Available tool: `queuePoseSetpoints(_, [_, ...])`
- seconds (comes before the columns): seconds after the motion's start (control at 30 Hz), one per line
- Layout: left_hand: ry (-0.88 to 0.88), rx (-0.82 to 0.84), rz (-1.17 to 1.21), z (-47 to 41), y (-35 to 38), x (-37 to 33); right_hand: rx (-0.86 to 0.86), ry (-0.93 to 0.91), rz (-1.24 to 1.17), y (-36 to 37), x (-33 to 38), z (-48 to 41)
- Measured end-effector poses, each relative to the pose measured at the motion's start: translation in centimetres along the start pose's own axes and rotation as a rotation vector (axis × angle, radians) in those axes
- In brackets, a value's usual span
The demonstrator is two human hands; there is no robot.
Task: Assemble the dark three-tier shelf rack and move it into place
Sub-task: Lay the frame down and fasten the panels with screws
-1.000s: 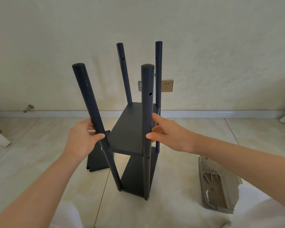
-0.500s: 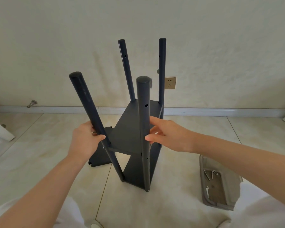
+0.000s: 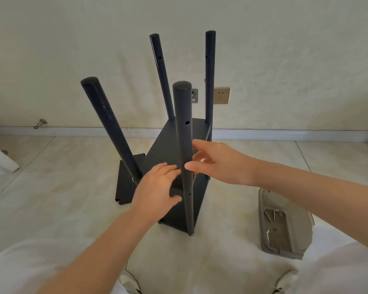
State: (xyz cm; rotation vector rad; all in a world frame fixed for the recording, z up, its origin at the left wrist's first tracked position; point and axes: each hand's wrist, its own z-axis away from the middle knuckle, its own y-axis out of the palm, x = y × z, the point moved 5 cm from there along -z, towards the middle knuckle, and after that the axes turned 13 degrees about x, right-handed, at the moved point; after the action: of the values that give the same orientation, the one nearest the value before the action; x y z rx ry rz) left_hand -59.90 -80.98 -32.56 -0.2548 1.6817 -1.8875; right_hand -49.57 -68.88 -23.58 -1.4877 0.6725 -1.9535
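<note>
Left hand [image 3: 157, 187]: grip apart, fingers pretty much straight, over the near end of the middle shelf [image 3: 170, 145], just left of the front post [image 3: 184, 134]. It's blurry, so can't tell if it's touching.
Right hand [image 3: 219, 162]: grip apart too, fingers spread, thumb tip right by that post, holding nothing.
Rack [image 3: 197, 200]: dark, upright on the tiled floor [image 3: 51, 198] near the wall, four posts sticking up.
Loose panel [image 3: 125, 187]: flat on the floor, just left of the rack.
Tray [image 3: 297, 225]: grey, off to the right, few screws [image 3: 268, 215] inside.
</note>
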Motion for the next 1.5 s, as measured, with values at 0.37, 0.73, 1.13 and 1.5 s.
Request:
queuePoseSetpoints(0.37, [0.109,-0.265,0.084,-0.6,4.9,0.3,0.004,-0.007,0.045,0.3,-0.2,-0.7])
queuePoseSetpoints(0.73, [0.153,-0.423,-0.114,-0.1,5.5,0.2,-0.033,-0.02,0.014,0.3,0.1,-0.9])
queuePoseSetpoints(1.13, [0.13,-0.408,-0.233,0.1,5.1,0.4,-0.001,-0.016,0.22,0.2,0.4,-0.9])
queuePoseSetpoints(1.5, [0.121,-0.439,-0.248,0.2,5.5,0.1,-0.002,-0.047,0.242,0.1,0.1,-0.8])
